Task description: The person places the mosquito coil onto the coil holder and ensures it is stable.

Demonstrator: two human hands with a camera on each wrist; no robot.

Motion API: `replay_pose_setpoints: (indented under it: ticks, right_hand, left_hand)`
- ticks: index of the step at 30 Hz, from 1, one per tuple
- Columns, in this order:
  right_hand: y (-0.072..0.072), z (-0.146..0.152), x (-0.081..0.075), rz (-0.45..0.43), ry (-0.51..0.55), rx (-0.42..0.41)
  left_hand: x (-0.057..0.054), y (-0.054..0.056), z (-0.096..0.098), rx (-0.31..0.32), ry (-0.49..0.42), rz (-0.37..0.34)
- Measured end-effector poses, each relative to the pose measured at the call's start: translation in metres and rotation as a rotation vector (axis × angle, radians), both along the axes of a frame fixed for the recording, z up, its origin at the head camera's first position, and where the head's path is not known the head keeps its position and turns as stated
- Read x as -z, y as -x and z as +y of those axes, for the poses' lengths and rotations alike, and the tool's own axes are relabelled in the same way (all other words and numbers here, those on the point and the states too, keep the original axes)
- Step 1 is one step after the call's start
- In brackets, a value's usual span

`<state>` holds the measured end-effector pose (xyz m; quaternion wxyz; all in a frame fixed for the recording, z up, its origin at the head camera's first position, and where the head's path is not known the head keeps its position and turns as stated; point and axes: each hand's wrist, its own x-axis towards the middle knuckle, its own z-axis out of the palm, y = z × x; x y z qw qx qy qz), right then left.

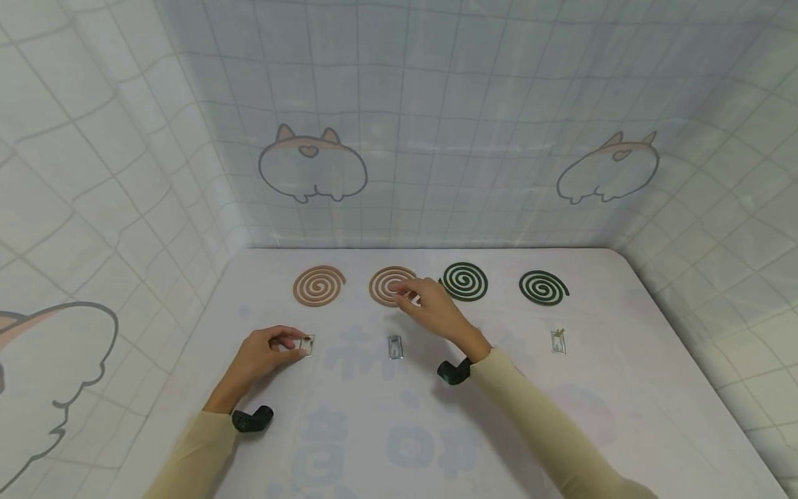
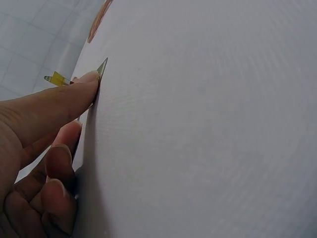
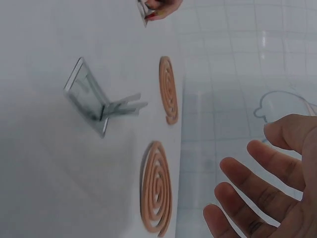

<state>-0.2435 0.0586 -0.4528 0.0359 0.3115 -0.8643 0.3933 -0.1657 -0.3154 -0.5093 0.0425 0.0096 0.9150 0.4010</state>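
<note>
My left hand [image 1: 264,352] pinches a small metal mosquito coil stand [image 1: 310,344] at the table's left, thumb at its near edge. In the left wrist view, the thumb presses the stand's edge [image 2: 102,67] near a yellow prong [image 2: 57,78]. My right hand [image 1: 433,306] hovers over the second brown mosquito coil [image 1: 376,285], partly covering it in the head view. The right wrist view shows its fingers [image 3: 257,196] spread and loosely bent, holding nothing. A second metal stand [image 1: 395,347] lies in front of that coil, its prongs [image 3: 126,105] raised.
Another brown coil [image 1: 318,285] lies at the back left. Two dark green coils [image 1: 464,281] lie at the back right, with a third stand [image 1: 558,342] in front of the farther one. Grid-patterned cloth walls [image 1: 436,138] enclose the white table [image 1: 374,402] at the back and sides.
</note>
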Motion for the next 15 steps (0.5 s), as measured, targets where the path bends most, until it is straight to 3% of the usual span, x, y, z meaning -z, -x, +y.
replay_pose_setpoints:
  ticks: [15]
  right_hand:
    - [0.008,-0.043,0.003,0.003,0.032,-0.090]
  left_hand:
    - [-0.001,0.000,0.000,0.003,-0.018,-0.007]
